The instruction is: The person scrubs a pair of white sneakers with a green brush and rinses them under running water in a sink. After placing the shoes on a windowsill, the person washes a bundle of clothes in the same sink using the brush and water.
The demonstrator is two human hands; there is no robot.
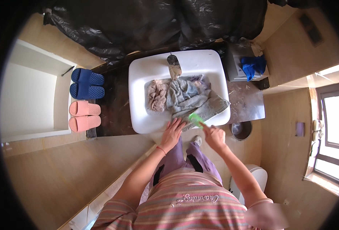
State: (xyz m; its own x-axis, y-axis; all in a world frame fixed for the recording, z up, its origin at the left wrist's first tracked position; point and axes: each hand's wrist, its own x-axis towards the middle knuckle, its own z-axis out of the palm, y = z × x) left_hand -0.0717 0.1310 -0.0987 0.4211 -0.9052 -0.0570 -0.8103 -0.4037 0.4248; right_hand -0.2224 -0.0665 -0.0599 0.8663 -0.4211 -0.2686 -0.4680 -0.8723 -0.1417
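Note:
A wet grey towel (184, 95) lies bunched in a white washbasin (137, 115), one end drawn over the front right rim. My right hand (216, 138) is closed round the handle of a green scrubbing brush (195, 119), its head on the towel and slightly blurred. Fingers outstretched, my left hand (171, 132) rests flat on the towel's near edge at the front rim. To the left in the basin sits a crumpled brownish-pink cloth (157, 97). Behind the towel shows a purplish cloth (202, 82), partly covered.
A metal tap (173, 66) rises at the basin's back. Blue slippers (87, 84) and pink slippers (84, 116) stand to the left. At right are a grey box (235, 67) with a blue cloth (253, 66), a bin (241, 130) and a toilet (258, 176). Black plastic sheeting (158, 23) hangs behind.

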